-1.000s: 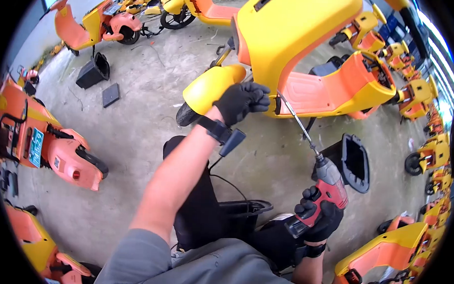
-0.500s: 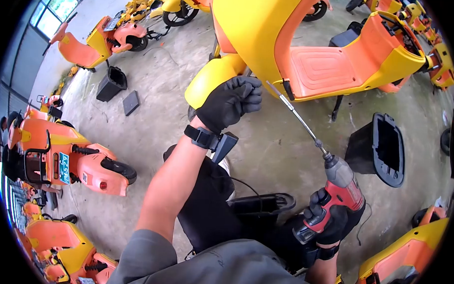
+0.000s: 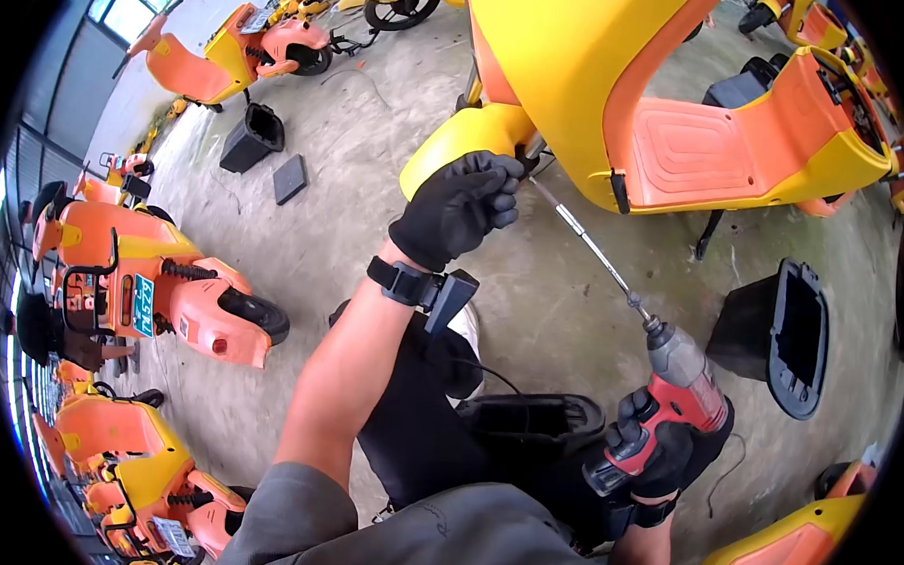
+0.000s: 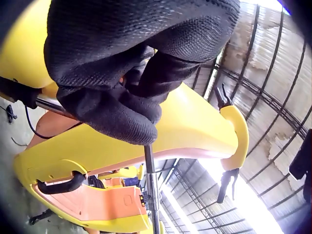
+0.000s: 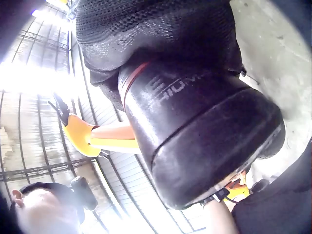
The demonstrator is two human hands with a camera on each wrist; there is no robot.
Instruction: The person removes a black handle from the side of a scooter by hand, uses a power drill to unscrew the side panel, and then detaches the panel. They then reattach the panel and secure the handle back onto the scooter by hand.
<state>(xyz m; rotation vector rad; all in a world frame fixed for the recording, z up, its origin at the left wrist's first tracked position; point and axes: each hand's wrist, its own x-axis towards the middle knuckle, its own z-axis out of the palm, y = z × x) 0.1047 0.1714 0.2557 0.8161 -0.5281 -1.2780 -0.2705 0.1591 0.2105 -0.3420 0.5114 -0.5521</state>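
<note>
My gloved right hand (image 3: 665,454) grips a red and grey power driver (image 3: 689,390) above the right leg; in the right wrist view the glove (image 5: 156,36) lies over its black battery (image 5: 209,131). The driver's long metal bit (image 3: 597,256) points up and left. Beside its tip is my gloved left hand (image 3: 454,213), fingers curled, in front of the yellow front fender (image 3: 462,143) of a yellow and orange scooter (image 3: 563,87). In the left wrist view the curled fingers (image 4: 117,114) cover the end of the bit (image 4: 152,190); whether they hold anything small is hidden.
A black bin (image 3: 744,328) lies on the floor at right, another (image 3: 250,141) at upper left beside a flat dark panel (image 3: 289,179). A black container (image 3: 527,417) sits between the legs. More scooters (image 3: 207,309) stand around, and a person (image 3: 38,318) is at far left.
The head view has turned, shifting the scooter up and to the right. Both hands have moved from the scooter's lower edge; the right still grips the driver, the left stays curled near the bit tip.
</note>
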